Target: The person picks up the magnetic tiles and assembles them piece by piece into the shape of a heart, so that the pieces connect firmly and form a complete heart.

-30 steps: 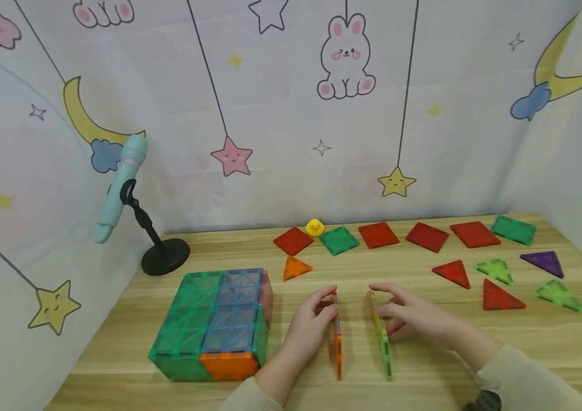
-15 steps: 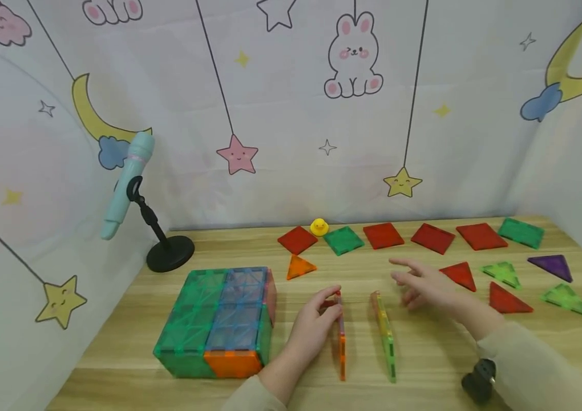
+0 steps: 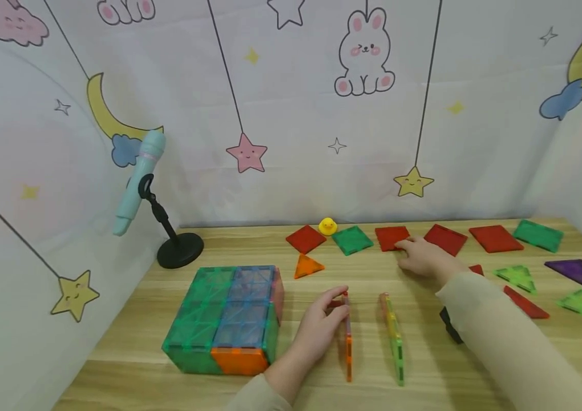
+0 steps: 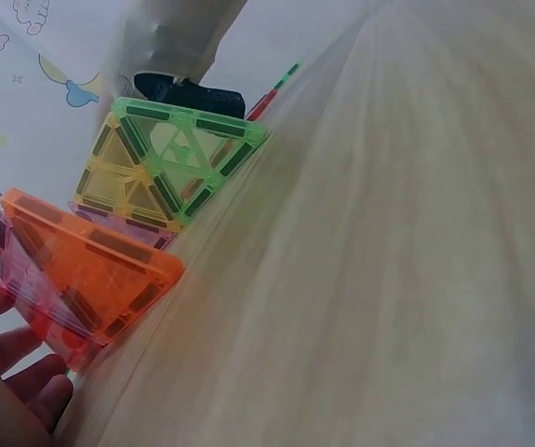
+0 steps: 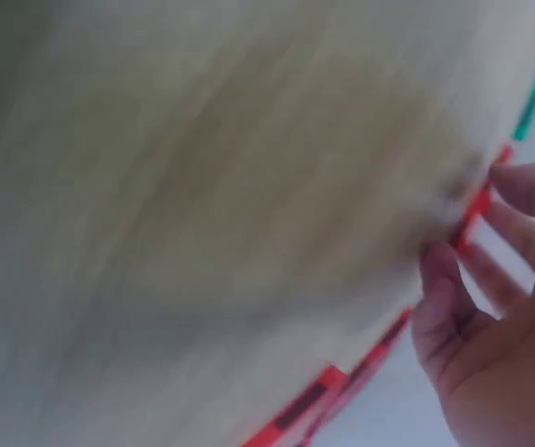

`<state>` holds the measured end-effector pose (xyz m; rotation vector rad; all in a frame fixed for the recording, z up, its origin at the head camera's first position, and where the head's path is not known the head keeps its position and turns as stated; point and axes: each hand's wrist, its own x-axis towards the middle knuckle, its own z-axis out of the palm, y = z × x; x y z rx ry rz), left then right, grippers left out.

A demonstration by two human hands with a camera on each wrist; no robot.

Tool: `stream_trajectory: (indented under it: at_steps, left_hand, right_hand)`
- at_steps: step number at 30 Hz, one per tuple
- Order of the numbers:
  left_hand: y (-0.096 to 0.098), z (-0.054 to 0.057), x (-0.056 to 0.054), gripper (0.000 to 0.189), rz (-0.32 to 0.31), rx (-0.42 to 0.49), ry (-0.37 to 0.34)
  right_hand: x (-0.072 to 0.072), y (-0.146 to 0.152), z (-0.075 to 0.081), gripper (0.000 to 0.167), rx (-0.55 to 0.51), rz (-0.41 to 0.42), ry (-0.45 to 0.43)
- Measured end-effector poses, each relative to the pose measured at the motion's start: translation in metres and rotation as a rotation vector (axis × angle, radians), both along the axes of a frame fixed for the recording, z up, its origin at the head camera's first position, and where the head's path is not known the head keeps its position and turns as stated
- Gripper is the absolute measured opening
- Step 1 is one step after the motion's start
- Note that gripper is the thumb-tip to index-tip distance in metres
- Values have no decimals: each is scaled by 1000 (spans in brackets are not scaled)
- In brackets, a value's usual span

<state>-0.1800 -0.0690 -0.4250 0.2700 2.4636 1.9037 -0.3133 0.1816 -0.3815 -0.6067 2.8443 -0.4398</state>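
Observation:
My left hand [image 3: 322, 322] steadies an upright panel of joined magnetic tiles [image 3: 348, 348], index finger at its far end, thumb against its left face. In the left wrist view this panel [image 4: 90, 265] shows orange and pink pieces. To its right a second upright panel [image 3: 395, 342], green and yellow, stands unheld. My right hand [image 3: 421, 257] reaches to the back row, its fingertips at the right edge of a red square magnetic tile [image 3: 389, 237]. In the right wrist view, thumb and fingers lie about this red tile [image 5: 476, 214]; whether they pinch it is unclear.
A green, blue and orange tile box [image 3: 224, 319] stands left of my left hand. Other flat tiles include a green square [image 3: 352, 240], an orange triangle [image 3: 307, 266] and a purple triangle [image 3: 570, 272]. A rubber duck [image 3: 328, 226] and a microphone stand [image 3: 180, 249] are at the back.
My right hand has let go of the green and yellow panel and moved away to the red square in the back row. My left hand stays at its panel. The head view has shifted slightly.

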Motion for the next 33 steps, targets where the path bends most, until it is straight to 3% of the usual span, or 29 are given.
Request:
stream_trajectory:
  at_steps: [4, 9, 15, 25, 33]
  left_hand:
    - [0, 3, 1, 40, 11, -5, -13]
    - [-1, 6, 1, 42, 10, 24, -25]
    - [1, 6, 1, 42, 12, 14, -37]
    - [2, 2, -1, 49, 17, 22, -57]
    - [4, 1, -1, 60, 57, -3, -76]
  right_hand:
    - [4, 2, 1, 36, 19, 42, 42]
    - [13, 4, -4, 35, 34, 24, 87]
    - [17, 1, -8, 34, -10, 98, 148]
    - [22, -26, 1, 33, -225, 200, -5]
    - [31, -28, 6, 27, -305, 250, -91]
